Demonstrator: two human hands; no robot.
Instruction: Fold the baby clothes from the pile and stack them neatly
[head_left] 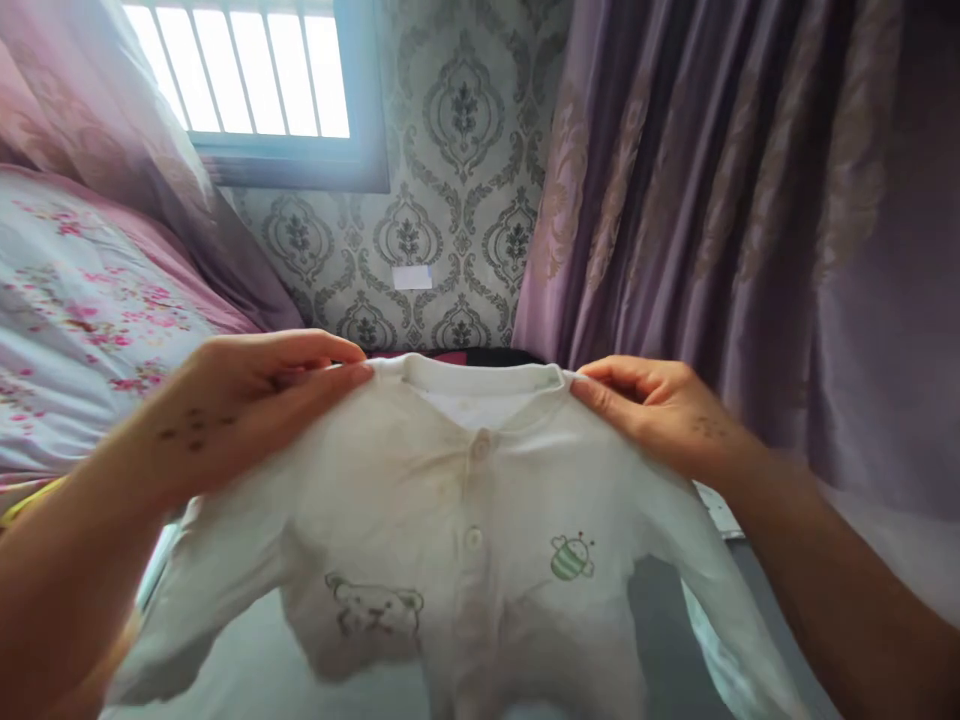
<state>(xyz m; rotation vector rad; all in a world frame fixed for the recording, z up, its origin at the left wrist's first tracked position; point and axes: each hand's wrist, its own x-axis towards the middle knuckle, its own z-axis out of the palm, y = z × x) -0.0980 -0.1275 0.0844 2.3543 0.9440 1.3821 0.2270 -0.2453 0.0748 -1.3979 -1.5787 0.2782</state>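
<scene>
A small white buttoned garment (517, 520) hangs spread out in front of me, its neckline at the top and its sleeves falling to both sides. It bears a bear print at the lower left and a green striped bee print at the right. My left hand (262, 400) pinches the shoulder on the left of the collar between thumb and fingers. At the other shoulder, my right hand (652, 405) grips the cloth the same way. The garment's lower end runs out of view.
Behind stands a patterned wall (465, 220) with a white switch plate (412, 277) and a barred window (255, 75). Purple curtains (675, 200) hang at the right. Floral bedding (90, 320) lies at the left, and a grey surface (757, 620) shows below.
</scene>
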